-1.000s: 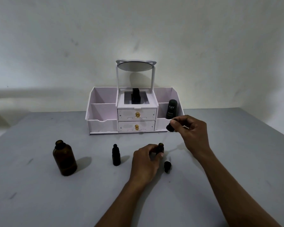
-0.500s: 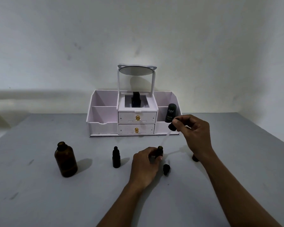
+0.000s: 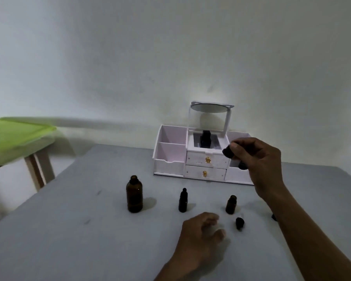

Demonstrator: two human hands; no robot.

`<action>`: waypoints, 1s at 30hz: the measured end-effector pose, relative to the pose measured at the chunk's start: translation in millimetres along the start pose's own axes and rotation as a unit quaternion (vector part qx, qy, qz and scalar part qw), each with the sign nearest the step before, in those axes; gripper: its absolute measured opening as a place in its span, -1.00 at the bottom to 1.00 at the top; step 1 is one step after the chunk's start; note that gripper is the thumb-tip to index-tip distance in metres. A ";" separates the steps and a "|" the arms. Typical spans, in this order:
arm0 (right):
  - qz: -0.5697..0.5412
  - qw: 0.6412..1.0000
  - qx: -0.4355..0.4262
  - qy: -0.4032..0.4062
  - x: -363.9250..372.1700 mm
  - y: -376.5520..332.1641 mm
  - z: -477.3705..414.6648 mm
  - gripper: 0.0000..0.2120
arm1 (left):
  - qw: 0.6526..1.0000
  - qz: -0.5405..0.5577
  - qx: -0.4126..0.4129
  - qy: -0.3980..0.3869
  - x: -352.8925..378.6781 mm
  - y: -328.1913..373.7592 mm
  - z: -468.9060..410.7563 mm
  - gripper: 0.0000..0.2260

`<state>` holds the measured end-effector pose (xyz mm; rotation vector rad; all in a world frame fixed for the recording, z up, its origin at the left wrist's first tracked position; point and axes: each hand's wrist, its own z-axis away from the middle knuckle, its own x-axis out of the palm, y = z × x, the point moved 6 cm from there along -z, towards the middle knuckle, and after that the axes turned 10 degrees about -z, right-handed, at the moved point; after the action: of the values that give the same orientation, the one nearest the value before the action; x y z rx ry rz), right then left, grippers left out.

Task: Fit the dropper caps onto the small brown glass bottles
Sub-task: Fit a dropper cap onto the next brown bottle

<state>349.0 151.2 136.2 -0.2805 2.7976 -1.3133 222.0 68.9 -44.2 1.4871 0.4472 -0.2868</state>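
An uncapped small brown bottle [image 3: 231, 204] stands upright on the grey table [image 3: 89, 230]. To its left a small dark bottle [image 3: 183, 200] wears a dropper cap. Just in front of the uncapped bottle a loose dropper cap [image 3: 240, 222] lies on the table. My right hand [image 3: 257, 159] is raised above and behind the uncapped bottle, pinching a black dropper cap [image 3: 227, 152] at its fingertips. My left hand [image 3: 201, 234] hovers low, front left of the uncapped bottle, fingers loosely curled and holding nothing.
A larger uncapped brown bottle [image 3: 134, 194] stands at the left. A pale pink organiser [image 3: 170, 157] with two drawers and a mirror sits at the back. A small dark object [image 3: 274, 217] peeks out beside my right forearm. A green-topped table [image 3: 14, 136] stands off to the left.
My left hand has let go of the small brown bottle and drawn back toward me. My right hand lifted the dropper cap higher. The camera view swung to the left.
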 end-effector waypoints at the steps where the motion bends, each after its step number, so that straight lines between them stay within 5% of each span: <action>1: -0.011 1.000 0.001 -0.011 13.3 -1.2 0.8 -0.88 | 0.999 0.032 0.001 0.011 -10.1 -8.0 9.6 -0.76; 5: -0.028 0.998 -0.001 -0.055 68.2 -4.3 4.6 -0.85 | 0.984 0.080 -0.039 0.153 -73.1 -36.6 44.6 -0.85; 9: -0.076 0.994 0.010 -0.084 114.5 -2.4 7.1 -0.89 | 0.927 0.075 -0.041 0.366 -141.6 -52.6 71.9 -0.83; 11: -0.076 0.993 0.007 -0.086 131.3 -0.9 5.8 -0.88 | 0.911 0.060 -0.056 0.404 -163.2 -64.9 71.4 -0.76; 19: -0.056 0.991 0.030 -0.114 166.7 24.7 0.4 -0.89 | 0.946 0.016 -0.044 0.322 -186.4 -83.5 32.9 -0.32; 30: 0.019 0.985 0.017 -0.170 191.5 41.9 3.7 -0.93 | 0.950 0.011 -0.005 0.313 -186.4 -86.4 9.9 -0.50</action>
<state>155.0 140.3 109.7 -0.4056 2.4831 -1.1751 19.1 36.5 -35.9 1.5564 0.9338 0.2198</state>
